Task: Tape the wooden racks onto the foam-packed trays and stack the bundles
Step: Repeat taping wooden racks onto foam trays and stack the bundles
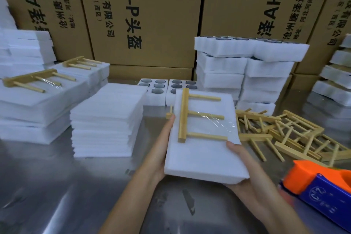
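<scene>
We held one bundle (205,138) up over the shiny metal table (57,186), a white foam-packed tray with a wooden rack (191,118) lying flat on its top. Clear tape (218,119) ran over the middle peg of the rack and down the right edge of the foam.

Our left hand (161,146) lay along the left edge of the bundle, fingers out of sight under it. Our right hand (241,159) cupped the near right corner from below, with the thumb pressing on top. Both hands were holding it.

We thought the bundle would feel light, because foam is puffy. It looked soft too, so squeezing hard could dent it. The trays (153,86) behind showed round dark things in holes, so there may have been breakable things inside; we could not tell what they were. The rack looked stiff and thin, and only one strip of tape held it, so lifting by the rack could pull it loose. The best place to hold was under the foam edges, flat and level.

The done bundles (47,89) sat in a pile on the left, well apart from us. Loose racks (284,133) lay in a heap on the right, and the orange and blue tape gun (322,184) sat near our right arm.
</scene>
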Motion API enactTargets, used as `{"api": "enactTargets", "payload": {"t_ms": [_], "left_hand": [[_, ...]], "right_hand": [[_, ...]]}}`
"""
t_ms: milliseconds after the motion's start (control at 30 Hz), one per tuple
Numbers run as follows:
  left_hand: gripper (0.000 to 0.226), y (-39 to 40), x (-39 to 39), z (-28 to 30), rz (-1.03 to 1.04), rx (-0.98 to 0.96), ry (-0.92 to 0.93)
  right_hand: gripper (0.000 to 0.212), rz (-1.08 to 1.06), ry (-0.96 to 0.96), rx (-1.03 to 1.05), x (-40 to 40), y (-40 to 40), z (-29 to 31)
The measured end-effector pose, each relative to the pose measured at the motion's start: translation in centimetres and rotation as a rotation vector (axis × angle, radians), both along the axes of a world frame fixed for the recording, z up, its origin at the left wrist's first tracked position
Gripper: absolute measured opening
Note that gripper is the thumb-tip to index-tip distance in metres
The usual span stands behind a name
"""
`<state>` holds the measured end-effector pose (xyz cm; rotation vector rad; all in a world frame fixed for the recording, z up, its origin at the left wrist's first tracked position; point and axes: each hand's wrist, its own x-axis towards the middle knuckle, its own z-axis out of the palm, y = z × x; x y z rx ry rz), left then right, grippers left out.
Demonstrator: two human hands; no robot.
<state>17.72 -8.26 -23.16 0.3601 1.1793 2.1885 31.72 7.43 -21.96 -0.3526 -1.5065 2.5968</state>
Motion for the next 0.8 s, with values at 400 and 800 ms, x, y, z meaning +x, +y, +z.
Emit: {"api": "enactTargets", "payload": {"t_ms": [400,800], "left_hand": [[0.021,3.3,-3.4,-1.5,0.025,-0.287,0.088],[0.021,3.9,-10.3,-3.0,0.014,-0.072,-0.046]], "right_hand": [[0.03,-0.053,0.152,-0.057,-7.4,-2.6,7.6],[0.046,0.147,0.017,0.108,-29.2,-14.5,16.5]]}}
